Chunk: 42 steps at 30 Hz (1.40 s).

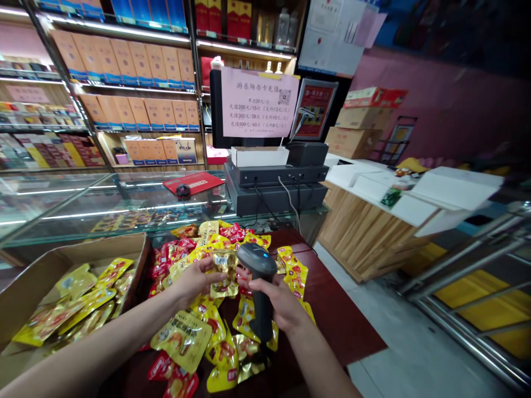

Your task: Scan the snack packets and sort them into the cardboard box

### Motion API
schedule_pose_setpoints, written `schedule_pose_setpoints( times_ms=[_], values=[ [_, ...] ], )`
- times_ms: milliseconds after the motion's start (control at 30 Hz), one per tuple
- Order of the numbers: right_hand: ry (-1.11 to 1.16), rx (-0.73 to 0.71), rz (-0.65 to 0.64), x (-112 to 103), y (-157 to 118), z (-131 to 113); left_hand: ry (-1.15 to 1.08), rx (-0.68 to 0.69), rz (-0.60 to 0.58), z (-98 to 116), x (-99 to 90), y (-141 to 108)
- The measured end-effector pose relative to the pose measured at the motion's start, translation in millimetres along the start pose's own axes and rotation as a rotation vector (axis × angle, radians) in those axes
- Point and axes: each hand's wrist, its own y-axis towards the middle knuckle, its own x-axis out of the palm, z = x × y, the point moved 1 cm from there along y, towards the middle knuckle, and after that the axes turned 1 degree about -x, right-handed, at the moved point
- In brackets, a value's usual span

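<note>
In the head view, the step in hand looks like reading a packet's code: the left hand (194, 283) pinches a small gold packet (224, 272) between thumb and fingers, and the right hand (279, 301) is wrapped round the handle of a barcode scanner (258, 261). The packet is just beside the scanner's head, above the pile on the table (344, 326). The next move, I judge, calls for holding its printed patch flat and square to the scanner's window – creased foil could throw glare. Whether the right fingertips touch the packet, I cannot tell; they overlap in this view.

The packet is shiny, crinkled foil; the scanner is smooth dark plastic with a rounded head. Below lie glossy, puffy yellow packets (296, 271) and red packets (166, 260) – beside them, a matt, straight-walled cardboard box (33, 293) holds more.
</note>
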Motion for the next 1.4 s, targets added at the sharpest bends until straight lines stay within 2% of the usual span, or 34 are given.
schedule_pose_setpoints(
  times_ms=[133,367,533,800,933,1067,1133,1233,1333,1400],
  values=[
    [-0.132,-0.021,0.04,3,0,-8,-0.031,0.001,0.035,12,2.4,6],
    [-0.271,-0.035,-0.057,21,3,-21,-0.074,0.103,-0.023,29,6.9,27],
    [-0.332,-0.034,-0.038,32,1,-30,-0.072,0.179,-0.03,36,10.9,36],
    [-0.434,-0.018,-0.081,33,8,-30,-0.015,0.276,-0.079,42,14.0,39],
    [-0.416,-0.061,-0.04,29,10,-29,-0.059,0.24,-0.081,43,14.2,36],
    [-0.372,-0.178,0.087,25,15,-30,-0.106,0.148,-0.021,40,10.7,30],
    [-0.319,-0.096,0.097,26,20,-31,-0.128,0.128,-0.029,40,6.0,24],
    [-0.234,0.053,0.026,40,32,-31,-0.222,0.075,-0.041,48,-9.8,6],
    [-0.203,0.131,-0.091,67,45,-28,-0.348,-0.028,-0.088,63,-38.7,-23],
    [-0.207,0.178,-0.18,91,53,-22,-0.423,-0.048,-0.106,73,-63.4,-46]
  ],
)
